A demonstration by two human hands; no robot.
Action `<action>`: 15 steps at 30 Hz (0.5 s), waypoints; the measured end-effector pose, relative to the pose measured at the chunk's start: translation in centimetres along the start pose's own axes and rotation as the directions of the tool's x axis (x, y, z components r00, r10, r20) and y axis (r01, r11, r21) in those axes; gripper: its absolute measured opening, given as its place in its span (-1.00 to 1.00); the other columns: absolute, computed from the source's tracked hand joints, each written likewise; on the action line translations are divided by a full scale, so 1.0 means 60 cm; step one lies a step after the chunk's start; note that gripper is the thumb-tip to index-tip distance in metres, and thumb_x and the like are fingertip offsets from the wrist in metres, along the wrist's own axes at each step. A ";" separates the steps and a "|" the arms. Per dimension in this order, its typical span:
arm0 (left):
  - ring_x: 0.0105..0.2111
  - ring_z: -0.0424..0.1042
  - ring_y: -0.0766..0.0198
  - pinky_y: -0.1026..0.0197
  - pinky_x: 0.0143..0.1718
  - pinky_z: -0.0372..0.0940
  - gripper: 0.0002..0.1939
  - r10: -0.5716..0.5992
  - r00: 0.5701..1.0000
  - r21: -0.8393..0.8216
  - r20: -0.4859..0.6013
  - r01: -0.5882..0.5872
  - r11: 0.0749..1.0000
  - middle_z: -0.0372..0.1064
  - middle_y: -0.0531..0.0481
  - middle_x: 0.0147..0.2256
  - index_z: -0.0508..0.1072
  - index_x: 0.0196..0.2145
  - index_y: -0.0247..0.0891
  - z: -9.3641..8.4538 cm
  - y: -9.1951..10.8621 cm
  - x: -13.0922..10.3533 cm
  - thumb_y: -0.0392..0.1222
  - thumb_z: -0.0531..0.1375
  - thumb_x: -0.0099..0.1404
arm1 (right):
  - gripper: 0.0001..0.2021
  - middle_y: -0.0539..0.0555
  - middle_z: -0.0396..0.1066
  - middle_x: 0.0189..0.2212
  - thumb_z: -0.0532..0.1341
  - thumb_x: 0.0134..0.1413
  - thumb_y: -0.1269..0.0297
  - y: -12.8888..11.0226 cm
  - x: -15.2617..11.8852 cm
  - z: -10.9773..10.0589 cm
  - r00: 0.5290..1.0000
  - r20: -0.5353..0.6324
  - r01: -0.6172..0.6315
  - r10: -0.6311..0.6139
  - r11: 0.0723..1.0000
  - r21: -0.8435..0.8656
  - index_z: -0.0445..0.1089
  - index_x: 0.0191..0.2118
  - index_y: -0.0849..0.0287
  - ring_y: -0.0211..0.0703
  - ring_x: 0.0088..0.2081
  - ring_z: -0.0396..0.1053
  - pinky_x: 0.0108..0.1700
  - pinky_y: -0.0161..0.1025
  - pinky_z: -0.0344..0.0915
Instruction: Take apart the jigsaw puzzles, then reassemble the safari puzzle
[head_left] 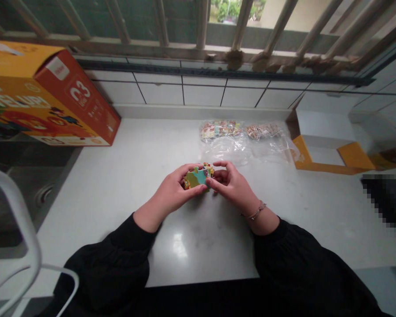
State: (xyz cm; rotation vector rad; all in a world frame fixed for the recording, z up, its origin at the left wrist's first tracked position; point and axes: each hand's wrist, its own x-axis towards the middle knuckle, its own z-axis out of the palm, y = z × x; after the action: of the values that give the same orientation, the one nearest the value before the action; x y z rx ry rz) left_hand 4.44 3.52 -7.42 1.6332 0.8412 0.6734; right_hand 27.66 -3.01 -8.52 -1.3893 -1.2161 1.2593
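A small stack of colourful jigsaw puzzle pieces (197,177) is held between my two hands, just above the white countertop (198,259). My left hand (174,187) wraps round its left side, with the thumb along the near edge. On the right side, my right hand (232,182) grips the pieces with the thumb on top and the fingers behind. Beyond the hands lie clear plastic bags: one holds more puzzle pieces (219,129), and another has small patterned pieces (264,130) in it.
A large orange and red box (82,97) stands at the back left, beside a sink (23,193). An opened yellow and white box (333,149) sits at the back right. White tiles and a barred window (201,26) close off the back. A white curved frame (23,220) rises at the left.
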 end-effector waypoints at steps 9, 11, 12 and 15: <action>-0.13 0.67 0.04 0.04 -0.07 0.56 -0.32 -0.057 0.993 -0.124 -0.105 0.044 0.991 0.67 -0.13 -0.05 0.52 0.09 -0.19 -0.029 -0.020 0.044 0.21 0.58 0.18 | -0.41 0.25 0.64 0.15 0.30 0.42 -0.25 -0.008 0.040 0.041 0.974 -0.130 0.142 -0.185 0.947 -0.287 0.26 0.30 0.01 0.07 -0.06 0.68 0.04 0.09 0.64; -0.13 0.67 0.04 0.04 -0.07 0.55 -0.30 -0.038 0.992 -0.115 -0.123 0.024 0.993 0.67 -0.15 -0.03 0.53 0.09 -0.21 -0.035 -0.023 0.050 0.21 0.59 0.16 | -0.39 0.30 0.55 0.26 0.32 0.41 -0.21 -0.007 0.042 0.044 0.956 -0.125 0.202 -0.265 0.906 -0.372 0.25 0.34 0.02 0.11 -0.02 0.66 0.11 0.15 0.61; -0.12 0.67 0.03 0.03 -0.06 0.55 -0.30 -0.028 0.993 -0.109 -0.119 0.015 0.994 0.67 -0.16 -0.03 0.54 0.09 -0.21 -0.038 -0.026 0.052 0.20 0.60 0.15 | -0.34 0.33 0.49 0.31 0.37 0.37 -0.18 -0.005 0.041 0.044 0.945 -0.102 0.245 -0.312 0.878 -0.411 0.24 0.37 0.03 0.15 0.05 0.63 0.16 0.19 0.60; -0.05 0.65 0.00 -0.02 0.01 0.53 -0.35 0.038 0.998 -0.052 -0.058 -0.041 0.998 0.64 -0.19 0.02 0.60 0.06 -0.23 -0.041 -0.037 0.053 0.15 0.60 0.14 | -0.10 0.38 0.32 0.41 0.56 0.17 -0.04 0.000 0.035 0.039 0.887 0.038 0.415 -0.461 0.756 -0.507 0.16 0.49 0.03 0.31 0.35 0.42 0.37 0.31 0.45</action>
State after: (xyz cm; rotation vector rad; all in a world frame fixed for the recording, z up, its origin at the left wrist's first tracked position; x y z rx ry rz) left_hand 3.93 7.77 -9.04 1.5929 0.8272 0.7667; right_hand 25.37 -0.93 -9.02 -1.3749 -1.7683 0.5551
